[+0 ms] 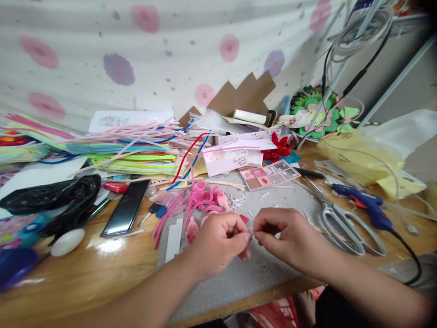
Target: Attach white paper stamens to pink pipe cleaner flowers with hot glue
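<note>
Has L hand [218, 243] over the grey mat [262, 282], fingers curled in, thumb drawn up against them; can't tell whether gripping anything (too small or hidden at this angle). Has R hand [290, 237] just beside it, tips almost meeting, likewise bent into a pinch; again can't tell re any grip, or whether touching the other.

Can see pink petal pieces [192, 230] on the mat, right behind L hand and partly covered by it. Just beyond, shows pink fuzzy stems [198, 196] in a loose tangle, trailing to the mat's L edge, w/ white scraps [241, 202] close by on the right and a white strip [174, 239] nearer the front.

To the R of R hand, can make out scissors [328, 210], blades pointing away, then a blue glue gun [372, 207] on the wooden surface [112, 273]. Toward the back of the mat, shows a printed card [269, 174], nr a red flower [278, 148] and a white box [234, 160].

Over on the L, can spot a key [153, 209], a dark phone [128, 207] and a black bag [51, 196]. Further back: shows bundled coloured stems [133, 164], w/ a flowered cloth [184, 59] hanging behind.
</note>
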`<action>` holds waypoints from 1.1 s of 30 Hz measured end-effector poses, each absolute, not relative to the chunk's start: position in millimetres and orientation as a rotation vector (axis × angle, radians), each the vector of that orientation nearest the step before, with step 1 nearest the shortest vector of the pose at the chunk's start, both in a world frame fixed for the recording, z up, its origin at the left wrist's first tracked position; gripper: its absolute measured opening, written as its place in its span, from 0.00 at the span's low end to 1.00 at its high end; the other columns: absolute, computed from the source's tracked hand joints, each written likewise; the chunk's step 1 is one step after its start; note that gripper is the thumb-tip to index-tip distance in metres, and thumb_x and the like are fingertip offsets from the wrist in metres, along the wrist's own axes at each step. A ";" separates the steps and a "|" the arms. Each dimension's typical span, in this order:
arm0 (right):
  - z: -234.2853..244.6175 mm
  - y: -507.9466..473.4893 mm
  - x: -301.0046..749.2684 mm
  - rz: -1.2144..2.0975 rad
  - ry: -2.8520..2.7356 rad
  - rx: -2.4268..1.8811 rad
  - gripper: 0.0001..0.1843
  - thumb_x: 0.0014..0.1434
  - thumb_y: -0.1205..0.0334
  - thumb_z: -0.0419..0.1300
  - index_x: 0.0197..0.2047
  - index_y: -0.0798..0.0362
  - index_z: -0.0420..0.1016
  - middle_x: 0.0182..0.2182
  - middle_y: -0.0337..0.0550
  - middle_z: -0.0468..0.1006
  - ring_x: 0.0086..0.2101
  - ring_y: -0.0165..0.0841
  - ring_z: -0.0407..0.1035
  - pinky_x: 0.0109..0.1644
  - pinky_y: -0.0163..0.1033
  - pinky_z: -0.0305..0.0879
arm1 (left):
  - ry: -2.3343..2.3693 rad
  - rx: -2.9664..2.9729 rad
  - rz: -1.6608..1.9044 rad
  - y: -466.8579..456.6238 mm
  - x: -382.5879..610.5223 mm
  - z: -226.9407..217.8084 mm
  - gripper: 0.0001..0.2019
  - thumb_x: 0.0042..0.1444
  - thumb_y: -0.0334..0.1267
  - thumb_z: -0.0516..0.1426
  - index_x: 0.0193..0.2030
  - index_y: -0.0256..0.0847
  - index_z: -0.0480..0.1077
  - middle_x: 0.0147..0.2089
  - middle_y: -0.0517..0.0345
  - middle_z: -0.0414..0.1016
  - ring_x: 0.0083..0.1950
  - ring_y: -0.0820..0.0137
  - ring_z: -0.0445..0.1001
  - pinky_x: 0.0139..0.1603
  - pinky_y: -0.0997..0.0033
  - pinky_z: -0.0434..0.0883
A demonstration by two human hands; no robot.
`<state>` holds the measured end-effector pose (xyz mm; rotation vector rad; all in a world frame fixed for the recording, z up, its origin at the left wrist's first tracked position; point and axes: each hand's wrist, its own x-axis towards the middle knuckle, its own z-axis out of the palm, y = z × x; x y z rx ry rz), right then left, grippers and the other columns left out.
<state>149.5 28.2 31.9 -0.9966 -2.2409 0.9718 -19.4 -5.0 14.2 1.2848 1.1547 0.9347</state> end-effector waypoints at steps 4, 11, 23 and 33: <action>27.1 29.2 150.7 0.849 -2.303 -0.992 0.10 0.48 0.75 0.53 0.23 0.55 0.72 0.20 0.35 0.72 0.23 0.25 0.64 0.27 0.30 0.57 | 1.181 1.346 0.897 -6.5 -19.3 9.8 0.05 0.48 0.29 0.54 0.23 0.39 0.67 0.19 0.61 0.72 0.21 0.73 0.71 0.25 0.75 0.66; 24.5 27.0 153.5 0.770 -2.379 -1.027 0.10 0.46 0.75 0.51 0.22 0.55 0.70 0.19 0.34 0.70 0.22 0.26 0.61 0.26 0.31 0.54 | 1.190 1.434 0.848 -7.0 -19.3 8.3 0.06 0.46 0.28 0.53 0.22 0.39 0.67 0.20 0.60 0.73 0.22 0.72 0.70 0.25 0.73 0.65; 25.4 28.9 162.7 1.478 -1.997 -1.197 0.08 0.46 0.71 0.51 0.26 0.55 0.71 0.21 0.38 0.73 0.24 0.31 0.69 0.29 0.35 0.63 | 1.065 1.227 0.882 -5.2 -19.8 5.0 0.05 0.51 0.33 0.57 0.25 0.37 0.69 0.18 0.60 0.74 0.20 0.75 0.70 0.25 0.74 0.69; 28.2 29.7 157.7 1.417 -2.082 -1.149 0.07 0.55 0.62 0.57 0.26 0.54 0.68 0.21 0.36 0.70 0.24 0.28 0.61 0.28 0.33 0.57 | 1.071 1.138 0.885 -3.2 -18.5 3.4 0.04 0.48 0.32 0.57 0.25 0.36 0.68 0.17 0.62 0.72 0.19 0.76 0.70 0.24 0.75 0.69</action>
